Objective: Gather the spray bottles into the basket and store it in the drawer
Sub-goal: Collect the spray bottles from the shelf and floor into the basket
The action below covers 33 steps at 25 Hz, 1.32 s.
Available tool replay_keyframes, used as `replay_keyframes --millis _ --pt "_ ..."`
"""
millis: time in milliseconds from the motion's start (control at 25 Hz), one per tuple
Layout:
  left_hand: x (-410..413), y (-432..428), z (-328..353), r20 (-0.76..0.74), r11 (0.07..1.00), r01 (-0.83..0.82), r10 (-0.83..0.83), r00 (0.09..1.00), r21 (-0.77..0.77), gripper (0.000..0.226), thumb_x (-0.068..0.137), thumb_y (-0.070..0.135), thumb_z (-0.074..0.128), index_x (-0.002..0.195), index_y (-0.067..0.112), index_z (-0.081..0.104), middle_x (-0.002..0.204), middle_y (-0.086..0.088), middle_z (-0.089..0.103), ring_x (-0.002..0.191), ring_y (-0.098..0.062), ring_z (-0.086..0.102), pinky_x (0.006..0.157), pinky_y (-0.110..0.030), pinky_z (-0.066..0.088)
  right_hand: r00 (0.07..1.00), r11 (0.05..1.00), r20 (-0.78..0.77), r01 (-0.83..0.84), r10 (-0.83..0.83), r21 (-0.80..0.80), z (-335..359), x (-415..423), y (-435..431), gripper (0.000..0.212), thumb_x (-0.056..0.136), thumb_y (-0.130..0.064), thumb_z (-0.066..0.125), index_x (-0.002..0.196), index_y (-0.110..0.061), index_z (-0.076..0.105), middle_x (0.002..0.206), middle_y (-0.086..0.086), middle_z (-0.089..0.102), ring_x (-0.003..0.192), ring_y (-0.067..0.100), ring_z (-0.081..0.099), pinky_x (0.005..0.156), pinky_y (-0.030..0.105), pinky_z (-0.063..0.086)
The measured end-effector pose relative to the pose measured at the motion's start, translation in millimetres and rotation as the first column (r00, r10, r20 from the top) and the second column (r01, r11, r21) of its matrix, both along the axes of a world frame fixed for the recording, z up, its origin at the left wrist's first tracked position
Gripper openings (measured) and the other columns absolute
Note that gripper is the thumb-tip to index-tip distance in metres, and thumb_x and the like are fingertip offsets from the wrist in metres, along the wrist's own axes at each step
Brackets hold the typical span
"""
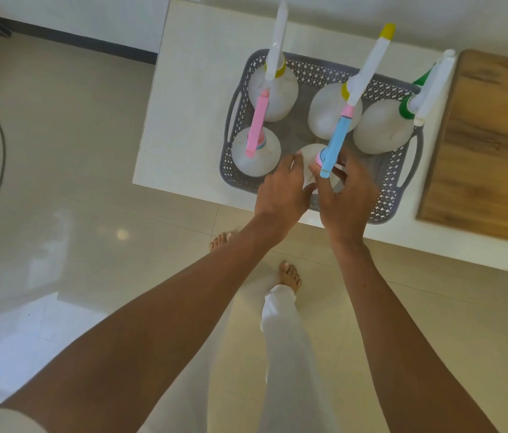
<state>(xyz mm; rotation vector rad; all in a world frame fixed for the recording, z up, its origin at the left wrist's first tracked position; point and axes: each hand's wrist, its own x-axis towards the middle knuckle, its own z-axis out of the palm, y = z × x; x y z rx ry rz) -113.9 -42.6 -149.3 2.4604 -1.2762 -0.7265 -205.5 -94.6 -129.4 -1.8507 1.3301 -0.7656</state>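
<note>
The grey perforated basket (380, 179) rests on the white bench (190, 98), just beside a wooden board (489, 145) on its right. Five spray bottles stand upright inside the basket: two yellow-collared ones (273, 89) (329, 114) along the far wall, a green-collared bottle (383, 129) at the right end, a pink-headed bottle (255, 154) at the left end, and a blue-headed bottle (308, 154) at the near wall. The left hand (282, 190) and right hand (344, 198) cup the blue-headed bottle from both sides, fingers spread and touching its body.
</note>
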Motion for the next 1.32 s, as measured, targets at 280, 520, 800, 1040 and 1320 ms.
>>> replay_keyframes --millis 280,520,800,1040,1320 --pt "4 3 11 -0.079 0.999 0.043 -0.042 0.996 0.02 0.067 0.095 0.032 0.062 0.148 0.003 0.034 0.15 -0.013 0.043 0.124 -0.034 0.057 0.098 -0.047 0.052 1.0 1.0 -0.019 0.0 0.0 0.013 1 2 5 0.038 0.089 -0.025 0.076 0.12 -0.005 0.067 0.112 0.002 0.072 0.102 0.009 0.065 0.091 0.021 0.056" --pt "2 63 51 -0.217 0.972 -0.023 -0.029 0.976 -0.233 0.048 0.094 0.025 0.063 0.135 0.001 0.054 0.137 -0.014 0.06 0.124 -0.028 0.06 0.102 -0.043 0.051 0.964 0.965 -0.043 0.261 -0.261 0.006 12 -15 46 0.061 0.079 -0.038 0.084 0.126 -0.005 0.064 0.123 0.008 0.068 0.115 0.021 0.063 0.095 0.032 0.055" --pt "41 243 54 -0.234 0.868 -0.404 0.345 0.909 -0.29 0.022 0.091 0.011 0.067 0.111 0.005 0.072 0.115 -0.005 0.073 0.104 -0.018 0.07 0.089 -0.037 0.057 0.999 0.996 -0.017 0.035 -0.037 -0.082 24 6 130 0.023 0.095 -0.029 0.071 0.103 -0.008 0.07 0.1 -0.004 0.064 0.09 0.027 0.063 0.077 0.045 0.056" --pt "20 445 44 -0.196 0.464 -0.867 0.847 0.494 -0.183 0.022 0.09 0.009 0.068 0.111 0.007 0.072 0.104 -0.004 0.075 0.085 -0.01 0.073 0.084 -0.012 0.055 0.636 0.646 -0.118 -0.755 0.763 0.112 14 77 225 0.033 0.091 -0.043 0.063 0.106 -0.015 0.064 0.101 -0.003 0.061 0.093 0.025 0.06 0.083 0.024 0.047" --pt "-133 607 4 -0.161 -0.089 -0.994 0.984 -0.078 -0.06 0.027 0.091 0.006 0.063 0.117 0.004 0.069 0.115 -0.011 0.069 0.09 -0.021 0.073 0.085 -0.032 0.058 -0.344 -0.202 -0.395 -0.911 0.851 0.359 -40 94 385 0.045 0.088 -0.026 0.074 0.129 -0.013 0.058 0.132 0.01 0.051 0.126 0.031 0.045 0.093 0.037 0.047"
